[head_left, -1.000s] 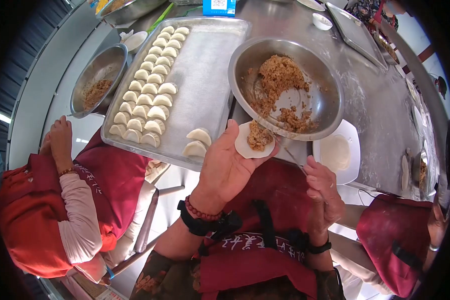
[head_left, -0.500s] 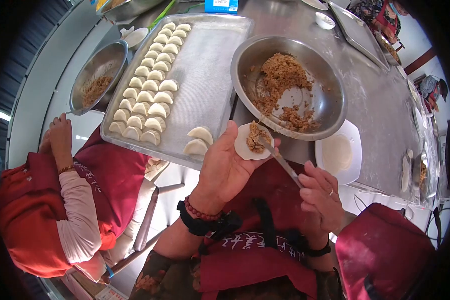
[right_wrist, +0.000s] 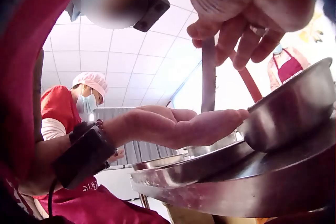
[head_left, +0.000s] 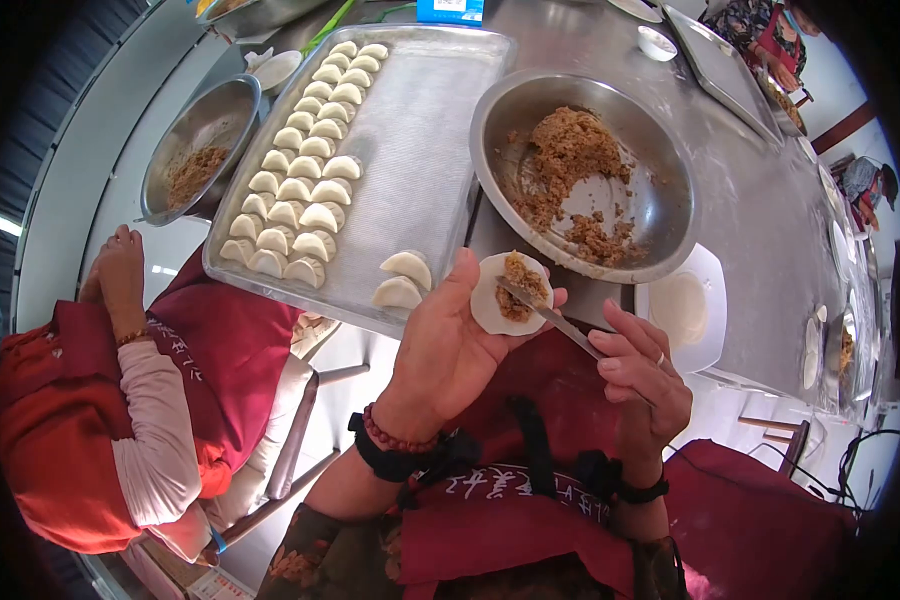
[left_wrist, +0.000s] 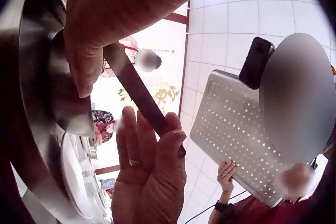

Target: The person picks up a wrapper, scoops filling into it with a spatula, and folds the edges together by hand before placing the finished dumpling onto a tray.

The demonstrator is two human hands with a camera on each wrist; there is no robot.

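My left hand (head_left: 448,355) is palm up, a round white wrapper (head_left: 490,308) lying across its fingers with brown filling (head_left: 523,284) on it. From the side, in the right wrist view, that hand (right_wrist: 173,126) looks nearly flat. Thumb and fingers of my right hand (head_left: 645,375) pinch a narrow metal spatula (head_left: 570,332), whose tip touches the filling. The left wrist view shows the right hand (left_wrist: 149,169) gripping the spatula's (left_wrist: 137,91) lower end. Just beyond the hands is a steel bowl (head_left: 660,250) of filling (head_left: 575,150).
Rows of dumplings (head_left: 295,190) line the left of a metal tray (head_left: 420,120), with two more (head_left: 398,292) at its near edge. A white dish (head_left: 705,335) stands right of the bowl. Another bowl (head_left: 235,110) and a seated person's sleeve (head_left: 155,430) are at left.
The spatula tip has moved from the wrapper's right edge onto the filling. My right hand has turned, its fingers now more spread. At the right, a neighbour's apron has shifted.
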